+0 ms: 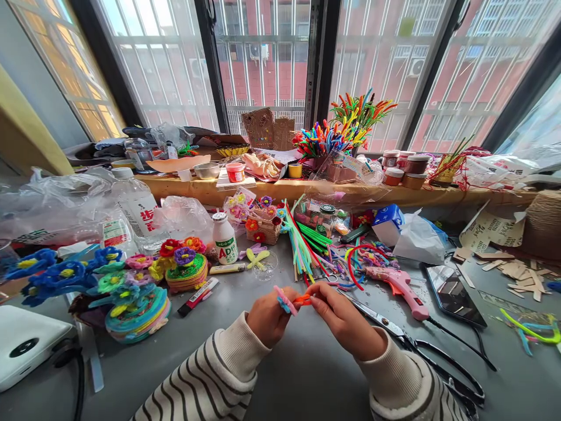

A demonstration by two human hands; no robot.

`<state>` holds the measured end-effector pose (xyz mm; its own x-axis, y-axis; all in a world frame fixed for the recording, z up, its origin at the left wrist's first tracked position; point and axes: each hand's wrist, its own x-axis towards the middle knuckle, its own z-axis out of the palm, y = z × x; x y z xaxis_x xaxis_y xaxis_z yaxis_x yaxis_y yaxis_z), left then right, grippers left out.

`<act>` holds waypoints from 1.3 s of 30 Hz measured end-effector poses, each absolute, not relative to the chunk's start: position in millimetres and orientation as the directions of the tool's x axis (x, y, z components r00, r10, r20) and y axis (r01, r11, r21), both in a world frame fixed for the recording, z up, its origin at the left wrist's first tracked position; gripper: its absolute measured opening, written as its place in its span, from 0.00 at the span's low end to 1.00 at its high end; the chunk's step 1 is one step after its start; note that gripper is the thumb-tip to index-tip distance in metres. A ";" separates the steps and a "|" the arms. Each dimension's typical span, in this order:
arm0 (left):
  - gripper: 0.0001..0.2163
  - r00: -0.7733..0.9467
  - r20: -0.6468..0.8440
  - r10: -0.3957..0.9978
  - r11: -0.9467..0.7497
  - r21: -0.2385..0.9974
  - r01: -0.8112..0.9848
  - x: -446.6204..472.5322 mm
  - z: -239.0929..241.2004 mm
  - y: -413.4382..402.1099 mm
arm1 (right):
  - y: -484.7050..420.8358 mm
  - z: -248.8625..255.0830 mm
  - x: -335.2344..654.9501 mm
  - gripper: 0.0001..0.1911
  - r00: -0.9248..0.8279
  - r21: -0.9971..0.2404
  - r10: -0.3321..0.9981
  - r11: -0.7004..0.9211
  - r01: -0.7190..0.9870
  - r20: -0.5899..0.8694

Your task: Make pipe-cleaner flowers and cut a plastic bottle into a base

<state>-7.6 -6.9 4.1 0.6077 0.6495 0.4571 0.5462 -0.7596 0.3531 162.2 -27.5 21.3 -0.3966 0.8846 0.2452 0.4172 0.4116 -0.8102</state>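
Both hands meet over the grey table near the front centre. My left hand is closed, pinching a small pink and blue pipe-cleaner flower. My right hand is closed too, its fingertips pinching an orange pipe cleaner that touches the flower. Striped sleeves cover both wrists. A bundle of loose coloured pipe cleaners lies just beyond the hands.
A pink glue gun, scissors and a phone lie to the right. Finished pipe-cleaner flowers, a small white bottle and a water bottle stand at the left. A cluttered wooden sill runs behind.
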 end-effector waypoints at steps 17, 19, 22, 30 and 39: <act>0.17 0.737 0.481 0.475 -0.880 0.254 0.401 -7.3 9.8 -11.9 | -17.7 9.5 166.9 0.17 -0.593 -0.970 0.779 -0.243 0.020 -0.207; 0.16 0.724 0.469 0.507 -0.862 0.298 0.410 -7.3 10.1 -11.7 | -17.4 7.6 166.0 0.17 -0.579 -0.970 0.791 -0.243 -0.004 -0.196; 0.16 0.699 0.466 0.542 -0.839 0.340 0.424 -7.5 10.2 -11.2 | -16.8 5.6 163.9 0.16 -0.580 -0.963 0.794 -0.263 -0.060 -0.181; 0.19 0.712 0.437 0.550 -0.831 0.368 0.416 -9.1 10.8 -11.6 | -15.5 1.8 164.9 0.16 -0.609 -0.948 0.764 -0.313 -0.063 -0.212; 0.20 0.715 0.448 0.536 -0.839 0.374 0.395 -7.7 12.3 -12.7 | -17.6 9.3 166.6 0.14 -0.608 -0.963 0.755 -0.263 0.063 -0.246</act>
